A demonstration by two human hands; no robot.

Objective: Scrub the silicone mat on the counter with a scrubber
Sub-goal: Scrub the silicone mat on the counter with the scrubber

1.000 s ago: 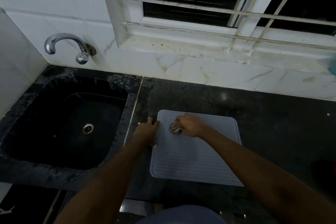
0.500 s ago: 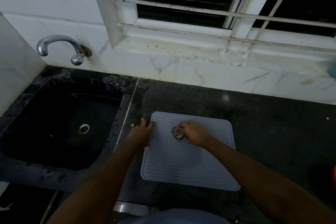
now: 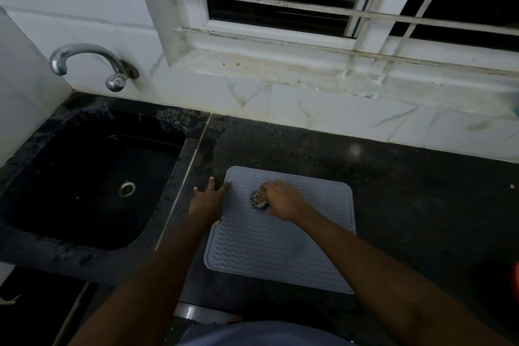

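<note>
Two hands on the grey silicone mat (image 3: 280,236), which lies flat on the black desk (image 3: 407,191) just right of the sink (image 3: 84,182). Right hand (image 3: 282,201) has its fingers (image 3: 265,201) curled tight round the scrubber (image 3: 257,201), pressed onto the mat's far-left quarter; left hand (image 3: 206,201) lies flat with fingers spread, pinning the mat's left edge, partly on the desk between mat and sink. Tap (image 3: 92,64) is on the wall behind the sink.
</note>
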